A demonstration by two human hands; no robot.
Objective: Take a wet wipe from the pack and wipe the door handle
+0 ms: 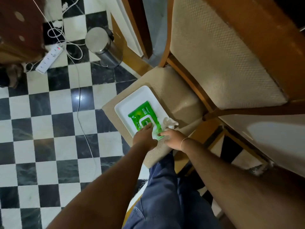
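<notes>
A green pack of wet wipes (143,115) lies on a white tray (132,103) that sits on a beige chair seat (178,100). My left hand (144,136) presses down on the pack's lid with its fingers. My right hand (173,139) is at the pack's near right corner and pinches a crumpled white wipe (169,123) that sticks up beside the pack. No door handle is in view.
The chair's padded back (219,52) and wooden frame rise to the right. A steel pedal bin (103,47) stands on the black-and-white tiled floor (54,129). A white power strip (49,58) and loose cables lie at the left. A wooden door frame (132,47) stands behind the chair.
</notes>
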